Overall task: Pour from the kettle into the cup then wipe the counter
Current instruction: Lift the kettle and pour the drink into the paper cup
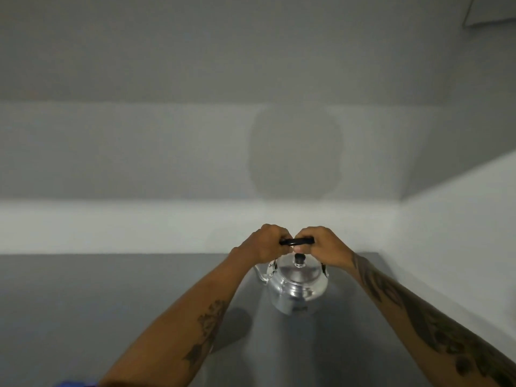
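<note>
Tattooed forearms reach over the desk (83, 303), left hand (262, 243) and right hand (324, 244) each in a closed grip on the black handle (296, 241) of a polished, likely slippery metal kettle (297, 286).

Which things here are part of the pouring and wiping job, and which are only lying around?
Part of the job:
kettle
left hand
right hand
counter

Lying around:
blue thing at the bottom edge, too cut off to identify

No cup in view.

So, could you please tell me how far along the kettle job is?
Nothing looks done yet. In hand: the left hand and right hand grip the black handle of the silver kettle over the grey counter. No cup shows, so pouring and wiping remain.
</note>
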Demonstrator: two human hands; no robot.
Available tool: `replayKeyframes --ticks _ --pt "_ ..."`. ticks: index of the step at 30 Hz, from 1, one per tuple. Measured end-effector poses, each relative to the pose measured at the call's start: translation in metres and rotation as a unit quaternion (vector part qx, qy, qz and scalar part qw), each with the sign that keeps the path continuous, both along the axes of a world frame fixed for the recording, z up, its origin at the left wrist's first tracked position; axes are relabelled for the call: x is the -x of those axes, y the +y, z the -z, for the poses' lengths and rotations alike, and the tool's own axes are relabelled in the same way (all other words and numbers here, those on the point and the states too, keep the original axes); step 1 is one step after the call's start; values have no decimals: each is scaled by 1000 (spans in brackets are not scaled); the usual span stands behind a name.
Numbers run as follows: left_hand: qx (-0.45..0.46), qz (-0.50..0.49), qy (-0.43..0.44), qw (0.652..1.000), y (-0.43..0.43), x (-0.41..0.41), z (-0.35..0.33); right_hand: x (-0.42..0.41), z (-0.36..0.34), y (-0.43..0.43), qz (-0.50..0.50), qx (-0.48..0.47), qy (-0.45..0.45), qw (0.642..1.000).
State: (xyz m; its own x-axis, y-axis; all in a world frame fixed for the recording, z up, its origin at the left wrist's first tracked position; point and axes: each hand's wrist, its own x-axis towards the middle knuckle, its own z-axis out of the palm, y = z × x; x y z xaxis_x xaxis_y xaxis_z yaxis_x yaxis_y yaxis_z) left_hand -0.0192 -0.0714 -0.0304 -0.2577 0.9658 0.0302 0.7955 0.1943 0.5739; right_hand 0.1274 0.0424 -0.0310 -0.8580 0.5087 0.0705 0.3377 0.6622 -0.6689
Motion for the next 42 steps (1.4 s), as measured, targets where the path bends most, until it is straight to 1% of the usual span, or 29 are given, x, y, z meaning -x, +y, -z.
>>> replayKeyframes --ticks 2,6,9,13,17,19,24,28,31,37,42 --pt "-13 -9 -10 1000 -23 2 -1 2 -3 -18 -19 6 4 1000" --pt "-46 -42 -69 996 -71 6 2 7 -8 -52 -57 23 8 998" --pt "-56 -71 -85 992 -108 15 11 13 -11 -75 -89 17 -4 996" --pt "-5 -107 -67 992 -163 32 31 20 -16 -103 -115 -17 -31 993" --pt "103 -126 -12 987 -208 42 57 25 -23 -126 -133 -55 -63 988" --pt "127 -130 -7 983 -223 43 69 27 -25 -133 -134 -66 -73 986" --pt "150 -147 3 978 -236 40 94 32 -31 -150 -148 -101 -97 979" --pt "131 -147 30 980 -235 40 110 35 -34 -159 -148 -121 -118 974" --pt "107 -161 15 981 -236 39 109 37 -36 -164 -146 -126 -128 973" --pt "94 -178 -30 979 -239 37 108 42 -39 -171 -149 -150 -152 965" --pt "79 -192 -47 977 -240 35 107 45 -46 -173 -151 -168 -165 960"
